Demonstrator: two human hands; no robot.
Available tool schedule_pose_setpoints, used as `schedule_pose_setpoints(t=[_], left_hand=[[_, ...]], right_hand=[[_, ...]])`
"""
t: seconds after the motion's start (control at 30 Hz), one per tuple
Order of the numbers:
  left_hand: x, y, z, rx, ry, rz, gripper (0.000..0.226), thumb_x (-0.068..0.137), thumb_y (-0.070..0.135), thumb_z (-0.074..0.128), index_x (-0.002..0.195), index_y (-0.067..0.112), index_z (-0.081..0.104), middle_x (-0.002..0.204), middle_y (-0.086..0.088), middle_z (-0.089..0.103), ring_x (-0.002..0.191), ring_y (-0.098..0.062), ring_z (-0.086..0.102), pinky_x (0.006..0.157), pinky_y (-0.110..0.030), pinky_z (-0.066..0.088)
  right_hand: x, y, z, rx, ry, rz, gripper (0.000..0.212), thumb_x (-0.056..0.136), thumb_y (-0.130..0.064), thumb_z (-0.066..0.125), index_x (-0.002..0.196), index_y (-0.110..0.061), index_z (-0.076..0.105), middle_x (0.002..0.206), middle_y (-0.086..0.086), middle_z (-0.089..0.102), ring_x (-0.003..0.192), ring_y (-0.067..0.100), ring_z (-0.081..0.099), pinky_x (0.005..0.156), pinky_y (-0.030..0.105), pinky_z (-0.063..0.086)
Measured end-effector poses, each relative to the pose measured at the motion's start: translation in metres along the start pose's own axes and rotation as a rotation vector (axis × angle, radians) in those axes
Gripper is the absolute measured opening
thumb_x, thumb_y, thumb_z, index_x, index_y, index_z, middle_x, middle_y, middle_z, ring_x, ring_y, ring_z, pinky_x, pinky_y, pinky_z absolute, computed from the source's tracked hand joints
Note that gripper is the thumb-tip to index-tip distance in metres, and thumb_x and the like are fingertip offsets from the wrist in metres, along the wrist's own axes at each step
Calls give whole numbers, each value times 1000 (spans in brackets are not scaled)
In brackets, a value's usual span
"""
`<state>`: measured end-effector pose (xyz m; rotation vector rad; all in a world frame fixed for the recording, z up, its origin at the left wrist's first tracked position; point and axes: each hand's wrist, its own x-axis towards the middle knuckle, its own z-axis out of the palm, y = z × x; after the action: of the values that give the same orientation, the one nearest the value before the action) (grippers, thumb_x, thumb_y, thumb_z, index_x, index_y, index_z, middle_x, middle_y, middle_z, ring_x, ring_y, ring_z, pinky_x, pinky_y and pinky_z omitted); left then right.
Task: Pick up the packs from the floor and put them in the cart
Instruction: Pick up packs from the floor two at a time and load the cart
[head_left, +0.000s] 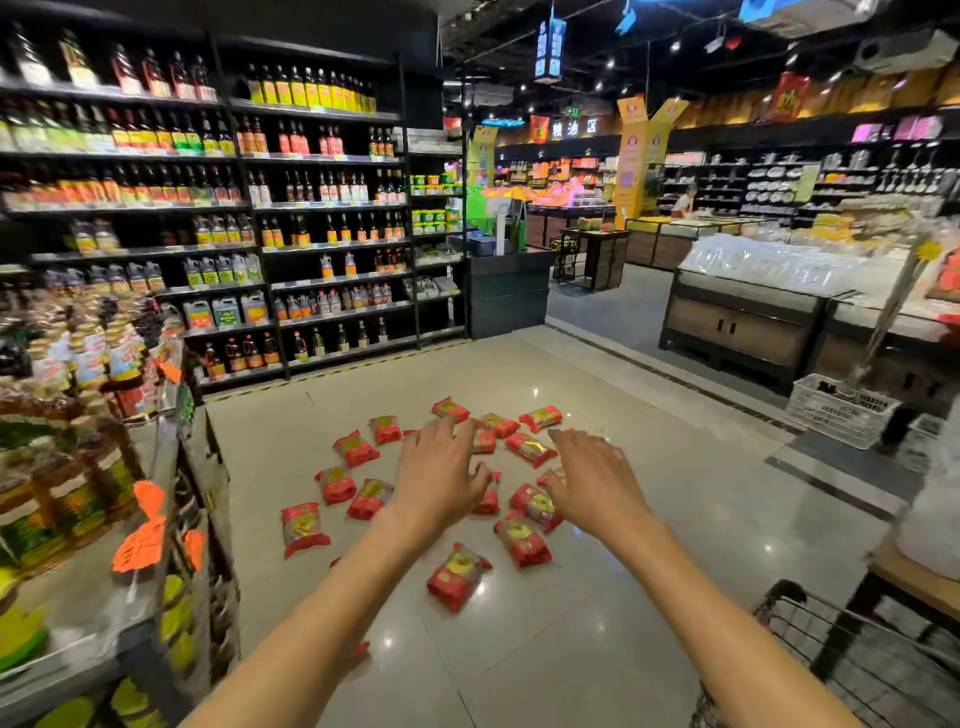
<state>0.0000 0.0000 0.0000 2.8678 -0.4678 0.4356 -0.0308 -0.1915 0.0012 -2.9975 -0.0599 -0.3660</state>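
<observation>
Shiny grey floor (597, 597) fills the middle of the frame, so there is room to reach down. The black wire cart (852, 660) waits at the lower right, close by for dropping things in. Red packs (458, 576) lie scattered mid-frame. The left hand (439, 475) and right hand (592, 480) stretch over them, fingers spread wide, holding nothing.

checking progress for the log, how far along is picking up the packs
Barely begun. The red and gold plastic packs lie scattered on the glossy tiled floor. Left hand and right hand reach over them, open, holding nothing. The black wire cart shows no packs inside.
</observation>
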Motion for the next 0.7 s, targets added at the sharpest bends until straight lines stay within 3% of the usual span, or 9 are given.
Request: schedule_pose_setpoints(t=[0.13,0.27,0.47,0.6,0.7], left_hand=[[40,-15,19,16,22,-39,59,97,41,48,151,20,36,151,-10,43,141,-27,39,117,-44,30],[77,-48,38,57,28,-90,57,96,43,50,148,19,41,151,-10,45,139,-29,42,112,-46,34],[122,-129,71,127,10,-196,61,91,43,52,146,17,47,147,-13,50,134,-34,47,107,-46,40],[157,-185,89,126,-10,-256,64,93,40,55,150,14,43,153,-18,44,140,-35,42,111,-46,35],[187,-228,102,112,6,-284,55,89,38,65,137,14,54,140,-15,55,129,-36,51,103,-46,42]], right_hand=[[57,4,30,4,-11,-54,56,96,-34,48,149,-17,42,141,9,56,129,29,51,106,40,40],[112,-8,63,25,-26,-124,57,98,-37,47,150,-16,42,146,9,53,134,29,49,112,42,35],[205,-48,113,76,-68,-251,56,98,-35,47,150,-15,40,144,10,53,132,30,48,107,41,39],[267,-87,146,100,-96,-320,58,98,-33,48,152,-13,39,146,11,52,130,31,50,106,40,39],[316,-112,165,117,-121,-352,56,100,-33,48,151,-13,39,146,11,51,132,31,48,107,42,39]])
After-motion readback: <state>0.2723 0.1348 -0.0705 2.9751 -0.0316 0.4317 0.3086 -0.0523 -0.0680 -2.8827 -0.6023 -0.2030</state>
